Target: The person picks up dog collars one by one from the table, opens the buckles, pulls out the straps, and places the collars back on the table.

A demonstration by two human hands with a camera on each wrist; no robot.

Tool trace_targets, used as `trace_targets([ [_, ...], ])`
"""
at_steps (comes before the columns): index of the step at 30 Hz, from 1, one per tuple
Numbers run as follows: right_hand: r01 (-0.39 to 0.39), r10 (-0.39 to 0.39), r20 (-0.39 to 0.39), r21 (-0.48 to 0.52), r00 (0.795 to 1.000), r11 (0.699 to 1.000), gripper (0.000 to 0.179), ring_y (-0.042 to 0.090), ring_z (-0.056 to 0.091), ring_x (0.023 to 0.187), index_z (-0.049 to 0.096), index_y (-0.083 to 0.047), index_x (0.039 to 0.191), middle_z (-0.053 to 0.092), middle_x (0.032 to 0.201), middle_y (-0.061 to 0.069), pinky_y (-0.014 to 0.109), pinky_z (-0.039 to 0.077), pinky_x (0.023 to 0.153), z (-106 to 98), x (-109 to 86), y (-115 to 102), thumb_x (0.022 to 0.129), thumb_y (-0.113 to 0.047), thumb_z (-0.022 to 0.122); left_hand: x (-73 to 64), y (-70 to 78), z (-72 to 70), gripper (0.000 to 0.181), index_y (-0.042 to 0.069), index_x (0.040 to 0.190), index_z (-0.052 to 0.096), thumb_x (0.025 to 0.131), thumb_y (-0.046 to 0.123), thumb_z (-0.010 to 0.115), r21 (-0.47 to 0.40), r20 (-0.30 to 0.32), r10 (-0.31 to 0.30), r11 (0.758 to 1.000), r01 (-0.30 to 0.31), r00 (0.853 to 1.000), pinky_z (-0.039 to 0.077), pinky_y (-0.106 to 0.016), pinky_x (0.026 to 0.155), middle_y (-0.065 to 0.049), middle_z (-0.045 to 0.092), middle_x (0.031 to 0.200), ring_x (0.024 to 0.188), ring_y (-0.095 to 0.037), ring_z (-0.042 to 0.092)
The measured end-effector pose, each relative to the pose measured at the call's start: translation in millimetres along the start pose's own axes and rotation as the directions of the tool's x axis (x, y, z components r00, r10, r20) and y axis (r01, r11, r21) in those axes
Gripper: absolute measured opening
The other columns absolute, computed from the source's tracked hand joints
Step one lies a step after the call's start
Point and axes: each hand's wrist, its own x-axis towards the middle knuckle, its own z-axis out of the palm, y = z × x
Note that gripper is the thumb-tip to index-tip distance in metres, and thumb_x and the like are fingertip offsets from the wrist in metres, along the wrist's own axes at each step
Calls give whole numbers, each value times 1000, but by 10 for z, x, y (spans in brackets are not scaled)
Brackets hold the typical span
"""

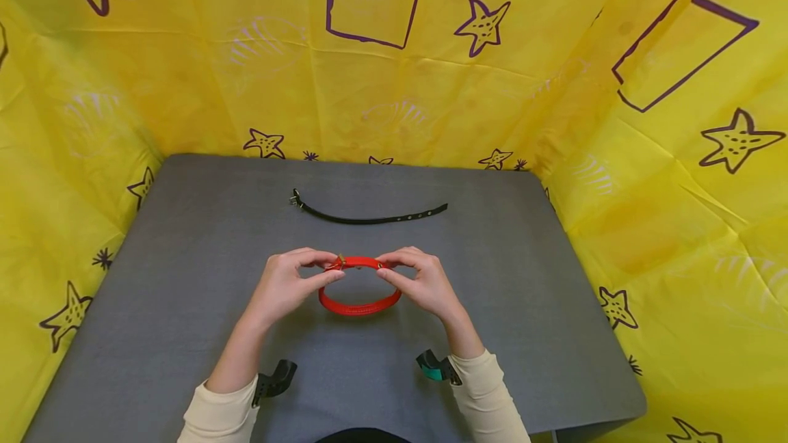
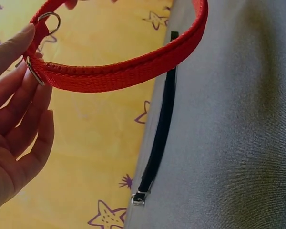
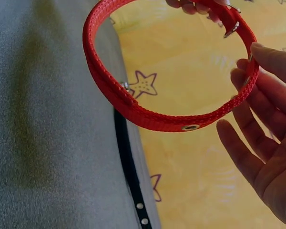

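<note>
Both hands hold up a red collar (image 1: 360, 308), bent into a closed loop above the grey table. My left hand (image 1: 294, 280) pinches it at the buckle end between thumb and fingers; the metal buckle (image 2: 34, 71) and a D-ring (image 2: 52, 24) show in the left wrist view. With thumb and fingertips, my right hand (image 1: 421, 280) pinches the strap on the other side of the loop, near its eyelets (image 3: 190, 127). Farther back on the table lies a black collar (image 1: 363, 221), stretched in a shallow curve, its buckle at the left and its holes at the right.
The grey table (image 1: 492, 279) is bordered at the back and sides by a yellow cloth (image 1: 406, 94) with starfish drawings. Dark wrist-worn devices (image 1: 275, 379) sit on both forearms, near the cream sleeves (image 1: 221, 412).
</note>
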Motion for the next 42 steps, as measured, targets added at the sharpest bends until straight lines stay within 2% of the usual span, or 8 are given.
trace_targets([
  [8,-73,72,-60,-6,996,997,18,19,63,91,74,-6,104,71,95,4,35,54,84,-71,-8,-104,85,-7,75,-4,-42,-36,25,15,98,78,76,24,85,-18,-93,-67,998,66,993,50,-23,72,6,73,91,83,-14,64],
  [13,-112,117,-102,56,988,992,18,19,66,89,72,3,103,71,94,11,38,55,84,-155,16,-274,86,-2,73,-10,-110,-42,31,7,102,76,78,25,84,-193,-141,-203,966,174,969,53,-19,69,-1,72,88,77,-9,67],
  [17,-157,190,-160,199,969,967,18,19,68,84,70,8,104,72,92,15,30,56,77,-192,5,-112,87,2,70,-14,-209,-65,37,-2,108,72,80,20,82,-408,-166,-346,876,255,923,55,-20,71,2,73,88,77,-7,69],
  [22,-228,325,-210,384,922,895,21,14,69,84,67,11,108,73,94,13,24,55,77,-214,-25,255,91,-1,67,-2,-357,-108,25,2,102,73,81,14,81,-664,-153,-525,682,306,837,56,-24,73,4,73,86,78,-10,70],
  [25,-258,405,-233,480,884,839,27,17,70,86,64,13,111,73,93,10,28,56,78,-224,-45,410,93,-6,67,5,-438,-133,12,9,91,75,80,11,81,-774,-126,-601,557,301,789,57,-26,71,0,73,83,76,-13,71],
  [29,-269,518,-244,635,820,724,36,24,70,88,60,16,116,73,91,7,32,57,79,-238,-68,553,94,-11,67,8,-526,-162,9,12,85,75,79,12,82,-843,-89,-673,443,304,734,57,-27,71,-2,73,81,73,-13,71],
  [37,-250,699,-187,845,690,473,20,15,69,77,66,6,109,73,90,7,33,56,81,-262,-120,786,96,-10,62,19,-703,-163,12,10,90,72,81,8,80,-896,-52,-750,327,301,660,56,-29,74,0,73,83,74,-12,71],
  [42,-279,748,-147,867,648,412,13,14,68,72,65,2,104,73,87,7,30,57,78,-276,-171,939,96,-7,61,42,-866,-155,11,9,91,72,82,8,79,-870,-34,-770,337,360,638,55,-30,76,0,73,85,73,-12,71],
])
